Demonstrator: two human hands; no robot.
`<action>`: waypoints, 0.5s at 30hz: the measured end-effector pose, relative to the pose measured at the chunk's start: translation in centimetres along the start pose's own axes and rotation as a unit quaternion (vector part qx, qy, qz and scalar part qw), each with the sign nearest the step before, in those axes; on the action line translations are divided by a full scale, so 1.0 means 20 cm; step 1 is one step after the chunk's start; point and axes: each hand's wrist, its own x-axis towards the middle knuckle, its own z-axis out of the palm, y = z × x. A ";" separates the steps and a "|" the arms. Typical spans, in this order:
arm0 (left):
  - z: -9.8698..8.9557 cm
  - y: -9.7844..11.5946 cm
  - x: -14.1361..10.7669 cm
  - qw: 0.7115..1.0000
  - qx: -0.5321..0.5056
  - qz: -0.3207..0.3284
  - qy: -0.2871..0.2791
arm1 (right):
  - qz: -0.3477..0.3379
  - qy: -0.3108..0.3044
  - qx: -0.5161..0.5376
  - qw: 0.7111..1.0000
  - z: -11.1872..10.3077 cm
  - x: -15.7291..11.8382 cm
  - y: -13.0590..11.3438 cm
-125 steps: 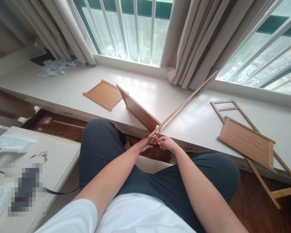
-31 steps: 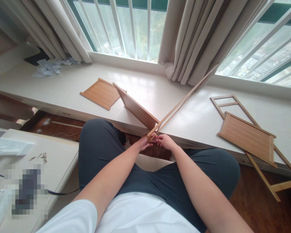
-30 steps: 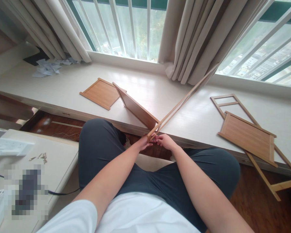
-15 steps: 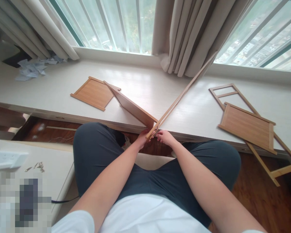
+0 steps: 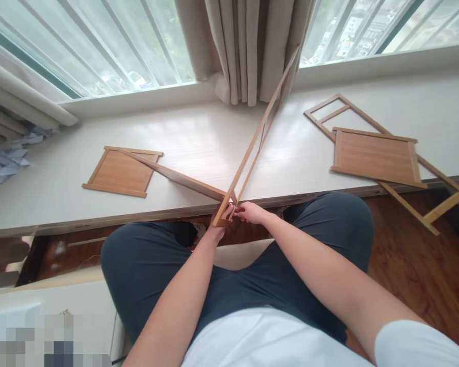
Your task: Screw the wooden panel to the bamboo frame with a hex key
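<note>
A long wooden frame (image 5: 248, 154) with two side rails leans up from between my hands toward the curtain, seen nearly edge-on. My left hand (image 5: 222, 224) is closed around its lower end, with the fingers partly hidden behind the rail. My right hand (image 5: 251, 212) is pinched together at the inner side of the same end. Whatever its fingertips hold is too small to make out. Meeting the frame there, a wooden panel (image 5: 187, 182) stands on edge and slants away to the left; the joint itself is hidden by my hands.
On the white window ledge (image 5: 191, 130), another panel (image 5: 122, 174) lies flat at left. To the right, a panel (image 5: 375, 157) rests on a second frame (image 5: 445, 206) that juts past the ledge's edge. Curtains (image 5: 240, 51) hang behind. A white table (image 5: 80, 300) stands at lower left.
My view has turned, shifting the ledge's contents leftward. The frame appears steeper with both rails more apparent, and the standing panel lies flatter in view. My right hand is closer against the frame's end.
</note>
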 end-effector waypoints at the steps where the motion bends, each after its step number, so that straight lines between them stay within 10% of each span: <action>1: 0.00 0.01 0.00 1.000 0.003 -0.003 0.006 | -0.004 0.000 -0.001 1.000 0.00 0.00 0.00; 15: 0.09 0.07 -0.03 0.996 -0.003 -0.031 0.089 | -0.008 0.024 0.048 0.999 -0.03 -0.02 -0.08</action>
